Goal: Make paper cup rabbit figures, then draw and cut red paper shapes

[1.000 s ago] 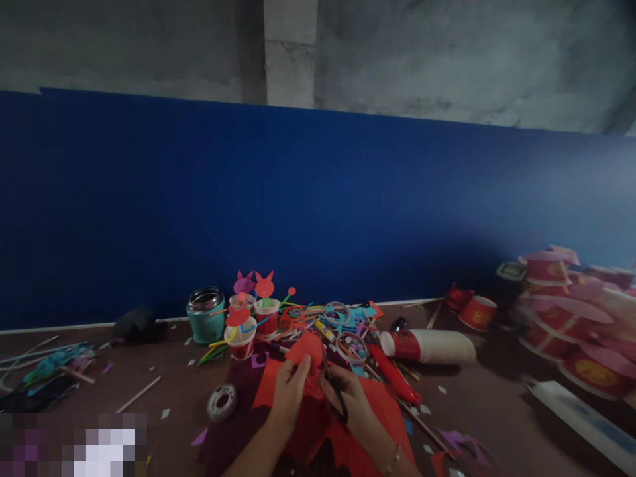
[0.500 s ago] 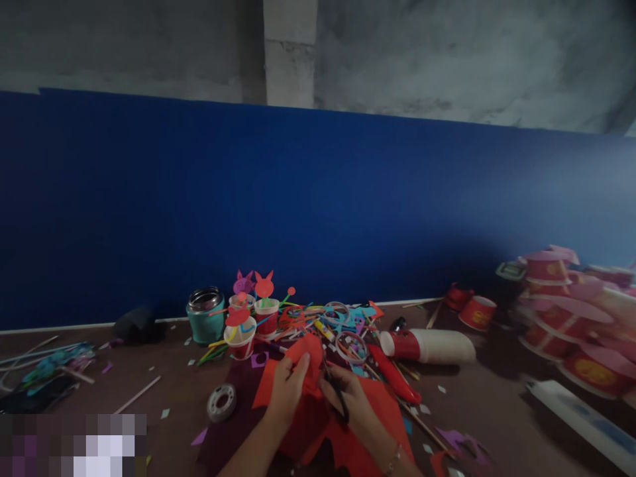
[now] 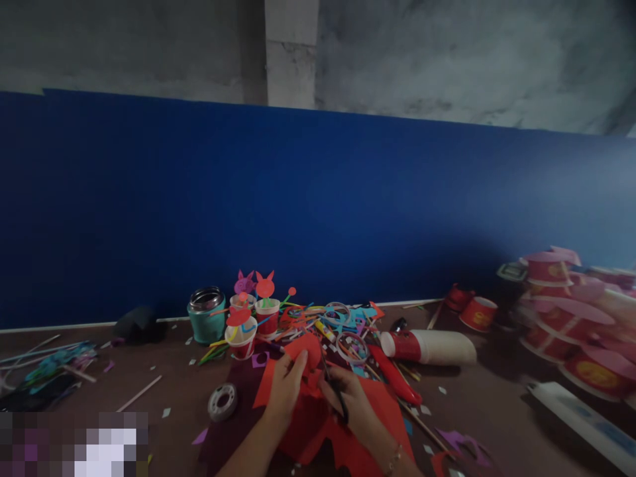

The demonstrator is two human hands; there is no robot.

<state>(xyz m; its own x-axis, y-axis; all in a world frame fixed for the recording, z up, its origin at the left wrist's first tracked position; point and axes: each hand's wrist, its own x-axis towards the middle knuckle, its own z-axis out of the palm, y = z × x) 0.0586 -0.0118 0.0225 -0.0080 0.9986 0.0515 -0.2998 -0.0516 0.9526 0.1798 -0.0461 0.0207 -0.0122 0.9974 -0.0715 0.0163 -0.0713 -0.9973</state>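
Observation:
Between the thumb and fingers of my left hand (image 3: 287, 383) is a piece of red paper (image 3: 304, 348) with a rounded upper edge. My right hand (image 3: 350, 397) grips dark-handled scissors (image 3: 340, 399), whose blades point up against the right side of that paper. Whether the blades are parted is too small to tell. Below both hands lie larger red paper sheets (image 3: 382, 417) with cut edges, on top of a dark purple sheet (image 3: 223, 440). A roll of tape (image 3: 222, 402) rests left of my left hand.
Paper cups with animal cutouts (image 3: 241, 341) and a teal jar (image 3: 207, 321) stand behind on the left. Scraps and straws (image 3: 303, 321) lie mid-back. Stacked cups (image 3: 437, 346), a power strip (image 3: 576, 421) and decorated red cups (image 3: 591, 364) are at the right.
The red paper in my left hand has turned and tipped a little, now showing a rounder upper edge. The scissors stay beside it, and the things around have not moved.

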